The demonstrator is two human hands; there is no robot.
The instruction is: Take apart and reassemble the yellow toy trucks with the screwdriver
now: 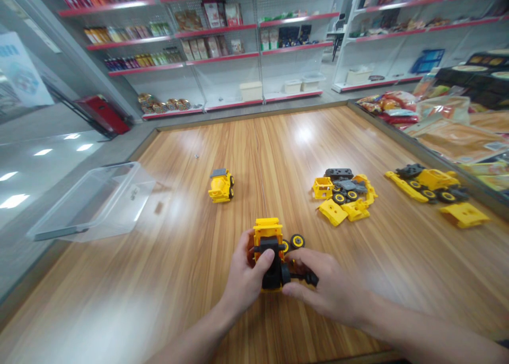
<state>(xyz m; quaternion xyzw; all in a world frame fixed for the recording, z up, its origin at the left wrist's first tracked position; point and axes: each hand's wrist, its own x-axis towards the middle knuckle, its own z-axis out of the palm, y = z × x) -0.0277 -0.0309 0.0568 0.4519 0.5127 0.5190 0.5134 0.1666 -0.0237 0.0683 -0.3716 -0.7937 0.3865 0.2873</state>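
Note:
Near the table's front edge, my left hand (248, 271) grips a yellow and black toy truck (268, 231), its thumb pressed on the black underside. At the truck's right side, the thumb and fingers of my right hand (324, 279) are closed around a black toy wheel (285, 274). A dark rod-like part (304, 276) runs from the wheel under that hand, partly hidden by the fingers. Just beyond my right hand lies a loose wheel with a yellow hub (297, 241), with a second one beside it, partly covered.
A small assembled yellow toy truck (221, 186) stands left of centre. Loose yellow and grey toy parts (345, 194) lie to the right, and another yellow vehicle (435, 184) farther right. A clear plastic bin (95, 205) sits at the left edge; packaged goods (449, 136) border the right.

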